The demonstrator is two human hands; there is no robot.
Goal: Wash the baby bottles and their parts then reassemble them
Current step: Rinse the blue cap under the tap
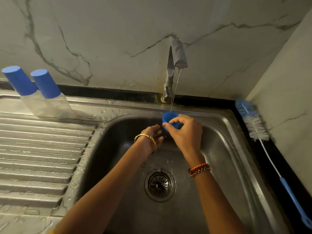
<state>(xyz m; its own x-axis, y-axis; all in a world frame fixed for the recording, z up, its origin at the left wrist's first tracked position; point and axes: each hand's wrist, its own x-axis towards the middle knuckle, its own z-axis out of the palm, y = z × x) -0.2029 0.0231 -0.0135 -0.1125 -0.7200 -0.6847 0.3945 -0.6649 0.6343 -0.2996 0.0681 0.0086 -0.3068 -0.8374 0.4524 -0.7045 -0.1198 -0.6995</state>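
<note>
Blue cap [169, 119] under tap stream, pinched by right hand [184, 132], left hand [152, 136] loosely curled beside, empty

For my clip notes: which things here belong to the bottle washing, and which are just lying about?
In the job: blue cap held by the right hand under the tap stream; left hand beside it; two capped bottles on the drainboard; sink.

Lying about for now: bottle brush on the right ledge.

Blocking most of the blue cap [169, 116] with the right hand [184, 132] — brush handle [294, 202] running off-frame.
</note>
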